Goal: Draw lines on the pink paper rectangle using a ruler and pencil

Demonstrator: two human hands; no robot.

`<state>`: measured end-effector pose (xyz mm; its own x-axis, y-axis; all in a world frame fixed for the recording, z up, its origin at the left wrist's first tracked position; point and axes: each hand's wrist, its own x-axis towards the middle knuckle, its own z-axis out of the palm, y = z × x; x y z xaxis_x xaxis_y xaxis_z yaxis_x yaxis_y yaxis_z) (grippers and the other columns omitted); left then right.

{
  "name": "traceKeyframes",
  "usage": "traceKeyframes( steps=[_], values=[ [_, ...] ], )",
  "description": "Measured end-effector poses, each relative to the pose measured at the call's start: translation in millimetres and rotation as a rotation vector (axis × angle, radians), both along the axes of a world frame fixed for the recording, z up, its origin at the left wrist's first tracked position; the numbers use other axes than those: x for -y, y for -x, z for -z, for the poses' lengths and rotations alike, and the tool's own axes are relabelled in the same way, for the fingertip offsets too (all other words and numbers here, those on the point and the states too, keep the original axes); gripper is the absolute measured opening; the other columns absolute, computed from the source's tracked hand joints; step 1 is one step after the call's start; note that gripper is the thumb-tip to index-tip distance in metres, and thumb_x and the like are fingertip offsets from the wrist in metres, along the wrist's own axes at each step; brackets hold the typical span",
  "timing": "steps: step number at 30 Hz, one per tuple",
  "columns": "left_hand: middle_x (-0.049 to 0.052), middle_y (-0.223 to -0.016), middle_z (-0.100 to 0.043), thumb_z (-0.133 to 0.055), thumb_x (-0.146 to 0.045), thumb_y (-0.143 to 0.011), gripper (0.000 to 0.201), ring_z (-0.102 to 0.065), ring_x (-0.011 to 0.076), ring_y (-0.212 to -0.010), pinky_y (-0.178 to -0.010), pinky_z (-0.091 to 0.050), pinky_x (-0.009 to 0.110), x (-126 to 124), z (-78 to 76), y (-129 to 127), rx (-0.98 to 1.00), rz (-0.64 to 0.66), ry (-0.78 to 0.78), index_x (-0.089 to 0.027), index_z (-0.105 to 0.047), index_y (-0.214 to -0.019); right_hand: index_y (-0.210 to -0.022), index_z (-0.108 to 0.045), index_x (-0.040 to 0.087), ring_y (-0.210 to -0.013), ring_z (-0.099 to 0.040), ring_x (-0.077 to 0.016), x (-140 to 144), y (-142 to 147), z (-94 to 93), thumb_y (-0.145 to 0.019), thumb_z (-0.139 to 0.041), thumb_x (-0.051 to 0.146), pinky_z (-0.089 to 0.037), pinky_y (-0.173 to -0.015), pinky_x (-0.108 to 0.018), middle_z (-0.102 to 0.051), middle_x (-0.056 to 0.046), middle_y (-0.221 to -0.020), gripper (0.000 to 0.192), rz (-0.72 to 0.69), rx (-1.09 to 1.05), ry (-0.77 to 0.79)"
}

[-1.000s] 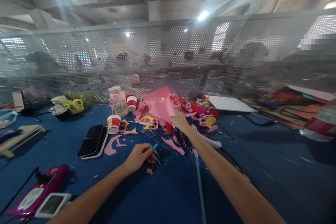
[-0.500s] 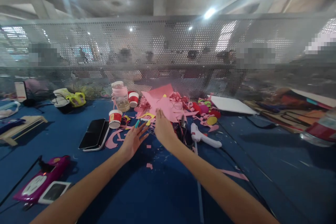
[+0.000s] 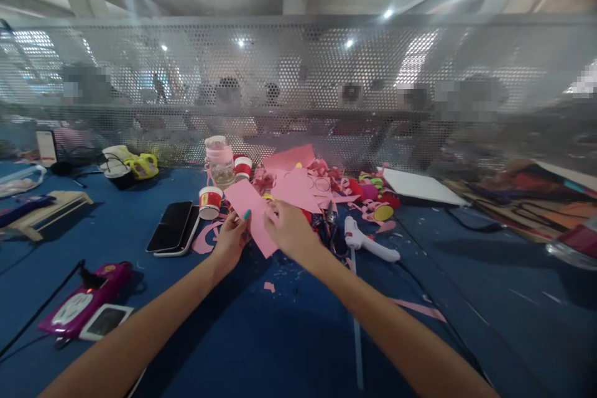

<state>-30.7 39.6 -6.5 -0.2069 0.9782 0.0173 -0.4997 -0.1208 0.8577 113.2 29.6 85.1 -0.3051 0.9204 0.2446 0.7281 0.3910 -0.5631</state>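
Observation:
A rectangular sheet of pink paper (image 3: 250, 202) is tilted above the blue table, between my hands. My left hand (image 3: 232, 239) is closed on its lower left edge, the teal-nailed thumb lying over the front. At the opposite edge, my right hand (image 3: 293, 230) has its fingers bent and pinched on the same sheet. Just beyond them lies a heap of pink sheets and scraps (image 3: 293, 189), one with circles drawn on it. Scissors (image 3: 330, 214) rest beside the heap, partly hidden among other things.
Right of my hands lies a white glue gun (image 3: 370, 244) with its cable. To the left are a black phone (image 3: 171, 227), a red-and-white paper cup (image 3: 211, 202), a glass jar (image 3: 219, 161) and a purple power strip (image 3: 86, 301). A perforated metal screen (image 3: 298, 124) stands behind.
The pink sheet has come up off the heap into both hands. My left hand has closed from open, spread fingers, and my right hand has drawn back toward me.

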Motion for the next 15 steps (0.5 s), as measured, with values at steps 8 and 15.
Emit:
traceKeyframes(
  steps=[8, 15],
  values=[
    [0.0, -0.085, -0.072, -0.08, -0.047, -0.069, 0.049, -0.068, 0.0191, -0.082, -0.071, -0.054, 0.026, 9.7, 0.5, -13.1, -0.261, 0.063, -0.064, -0.021, -0.066, -0.108, -0.102, -0.067, 0.01, -0.087, -0.072, -0.0199, -53.8, -36.8, 3.8, -0.079, -0.073, 0.035, -0.06, -0.075, -0.029, -0.074, -0.012, -0.1, 0.034, -0.014, -0.43, 0.317],
    [0.005, -0.105, -0.074, -0.068, -0.03, -0.08, 0.019, -0.058, 0.0269, -0.119, -0.11, -0.034, 0.039, 1.3, -5.6, 3.5, -0.562, -0.011, -0.175, -0.02, -0.073, -0.096, -0.078, -0.064, 0.013, -0.061, -0.071, -0.015, -59.8, -43.6, 5.4, -0.067, -0.083, 0.04, -0.063, -0.062, -0.026, -0.073, -0.005, -0.07, 0.034, -0.049, -0.67, 0.477]
  ],
)
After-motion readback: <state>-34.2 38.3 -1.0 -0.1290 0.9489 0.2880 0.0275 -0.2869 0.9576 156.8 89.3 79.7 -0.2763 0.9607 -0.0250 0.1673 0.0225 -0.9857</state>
